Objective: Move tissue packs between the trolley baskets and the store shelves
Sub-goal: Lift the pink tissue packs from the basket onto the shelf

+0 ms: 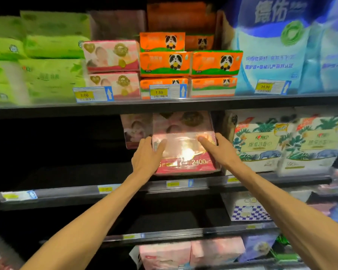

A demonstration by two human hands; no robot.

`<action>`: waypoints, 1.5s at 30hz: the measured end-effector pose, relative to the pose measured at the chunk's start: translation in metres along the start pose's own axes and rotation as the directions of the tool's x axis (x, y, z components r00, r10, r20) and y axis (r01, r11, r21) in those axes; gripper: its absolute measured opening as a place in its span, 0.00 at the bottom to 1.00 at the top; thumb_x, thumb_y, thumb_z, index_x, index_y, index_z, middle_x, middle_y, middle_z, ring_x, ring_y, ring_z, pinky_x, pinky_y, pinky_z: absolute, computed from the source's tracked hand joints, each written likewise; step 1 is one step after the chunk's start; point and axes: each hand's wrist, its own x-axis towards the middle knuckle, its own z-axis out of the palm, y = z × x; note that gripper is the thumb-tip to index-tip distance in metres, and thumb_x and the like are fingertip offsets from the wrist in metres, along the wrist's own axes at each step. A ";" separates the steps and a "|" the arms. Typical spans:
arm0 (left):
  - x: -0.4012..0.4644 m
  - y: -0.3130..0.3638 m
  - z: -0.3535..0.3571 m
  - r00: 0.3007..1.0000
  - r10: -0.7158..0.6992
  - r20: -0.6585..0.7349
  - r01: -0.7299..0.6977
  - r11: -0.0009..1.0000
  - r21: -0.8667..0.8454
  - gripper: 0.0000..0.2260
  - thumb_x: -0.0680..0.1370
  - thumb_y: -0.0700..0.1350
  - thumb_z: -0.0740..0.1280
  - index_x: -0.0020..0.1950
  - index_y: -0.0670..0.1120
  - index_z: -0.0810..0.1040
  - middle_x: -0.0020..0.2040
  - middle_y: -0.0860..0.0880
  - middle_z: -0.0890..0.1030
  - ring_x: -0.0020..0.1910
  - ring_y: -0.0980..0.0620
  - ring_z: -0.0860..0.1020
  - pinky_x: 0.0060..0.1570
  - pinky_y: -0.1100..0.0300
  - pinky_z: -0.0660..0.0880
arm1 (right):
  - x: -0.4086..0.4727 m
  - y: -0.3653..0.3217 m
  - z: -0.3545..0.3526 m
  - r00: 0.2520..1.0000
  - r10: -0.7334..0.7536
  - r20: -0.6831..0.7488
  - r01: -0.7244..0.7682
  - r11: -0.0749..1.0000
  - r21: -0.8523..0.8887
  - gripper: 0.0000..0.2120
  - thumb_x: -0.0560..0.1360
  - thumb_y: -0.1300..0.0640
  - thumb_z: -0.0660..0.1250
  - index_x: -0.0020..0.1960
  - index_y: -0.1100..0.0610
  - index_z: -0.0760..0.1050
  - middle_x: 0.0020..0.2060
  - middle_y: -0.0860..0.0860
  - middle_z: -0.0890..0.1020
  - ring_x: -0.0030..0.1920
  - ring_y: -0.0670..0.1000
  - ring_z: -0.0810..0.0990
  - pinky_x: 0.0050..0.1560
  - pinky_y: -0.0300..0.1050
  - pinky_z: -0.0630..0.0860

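Observation:
A large pink tissue multipack (183, 133) with a shiny wrapper stands on the middle shelf (125, 189), near its front edge. My left hand (146, 156) holds its left side, thumb across the front face. My right hand (219, 148) holds its right side, thumb also lying on the front. A second pink pack (135, 129) stands behind it to the left, partly hidden. No trolley basket is in view.
White palm-print packs (261, 141) stand close on the right of the pink pack. The shelf to its left is dark and bare. Above are green (47, 55), pink (111, 55), orange panda (164, 63) and blue packs (271, 45). Lower shelves hold more packs (189, 252).

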 end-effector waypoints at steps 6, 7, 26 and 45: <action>0.030 -0.010 0.025 0.996 -0.068 0.050 0.068 0.998 0.012 0.19 0.83 0.58 0.62 0.54 0.40 0.75 0.56 0.40 0.77 0.53 0.38 0.78 0.47 0.49 0.74 | 0.051 0.019 0.028 0.988 0.127 -0.086 -0.132 0.990 -0.053 0.25 0.75 0.40 0.71 0.52 0.63 0.74 0.46 0.57 0.80 0.47 0.59 0.79 0.45 0.51 0.74; 0.033 -0.012 0.030 0.995 -0.076 0.059 0.077 0.997 -0.003 0.17 0.83 0.56 0.63 0.51 0.40 0.74 0.54 0.39 0.77 0.53 0.37 0.78 0.45 0.50 0.72 | 0.056 0.021 0.031 0.986 0.139 -0.093 -0.145 0.988 -0.055 0.22 0.75 0.42 0.71 0.48 0.63 0.74 0.43 0.58 0.79 0.45 0.60 0.78 0.43 0.49 0.71; 0.037 -0.013 0.096 0.985 -0.118 0.127 0.104 0.989 0.109 0.23 0.79 0.62 0.68 0.51 0.40 0.72 0.53 0.39 0.78 0.52 0.35 0.78 0.43 0.49 0.72 | 0.025 0.047 0.088 0.912 -0.396 -0.109 0.208 0.674 -0.709 0.29 0.74 0.53 0.74 0.69 0.58 0.64 0.62 0.64 0.70 0.62 0.68 0.70 0.61 0.63 0.73; 0.109 -0.012 0.153 0.991 -0.062 0.119 0.046 0.989 0.139 0.43 0.79 0.55 0.71 0.83 0.42 0.48 0.76 0.36 0.65 0.64 0.31 0.76 0.55 0.44 0.74 | 0.085 0.069 0.087 0.978 -0.129 0.166 0.209 0.561 -0.801 0.07 0.78 0.57 0.71 0.45 0.61 0.80 0.37 0.60 0.79 0.35 0.60 0.77 0.35 0.46 0.62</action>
